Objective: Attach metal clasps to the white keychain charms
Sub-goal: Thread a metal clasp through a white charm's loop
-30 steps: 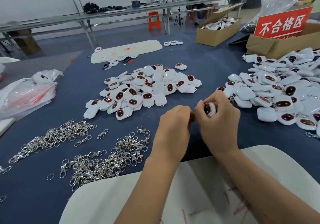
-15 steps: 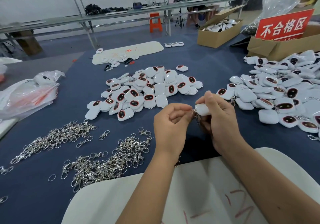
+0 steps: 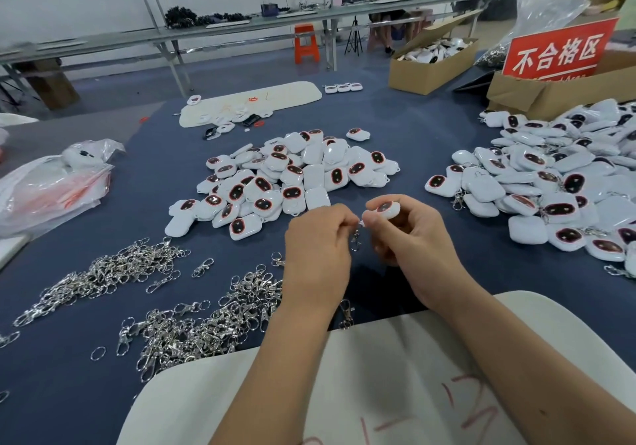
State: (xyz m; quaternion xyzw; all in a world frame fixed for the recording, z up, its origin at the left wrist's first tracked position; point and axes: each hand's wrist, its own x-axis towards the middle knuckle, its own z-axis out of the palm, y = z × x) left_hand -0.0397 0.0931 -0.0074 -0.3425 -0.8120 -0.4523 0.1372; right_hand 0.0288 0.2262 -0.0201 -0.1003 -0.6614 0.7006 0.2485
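Observation:
My right hand (image 3: 409,238) grips a white charm (image 3: 387,209) with a dark red-rimmed face, held above the blue table (image 3: 406,145). My left hand (image 3: 318,241) pinches the ring end of a metal clasp (image 3: 355,238) at the charm's edge; the clasp hangs down between my hands. A pile of white charms (image 3: 285,176) lies straight ahead. Another pile of charms with clasps on them (image 3: 550,176) spreads at the right. Loose metal clasps (image 3: 206,317) lie in heaps at the near left.
A white board (image 3: 344,382) lies under my forearms at the near edge. Plastic bags (image 3: 51,186) sit at the left. Cardboard boxes (image 3: 433,62) and a red sign (image 3: 557,52) stand at the back right. A white tray (image 3: 247,100) lies beyond the centre pile.
My right hand has turned the charm so its dark face points up, and my hands have drawn slightly apart. The clasp now hangs in plain view between them.

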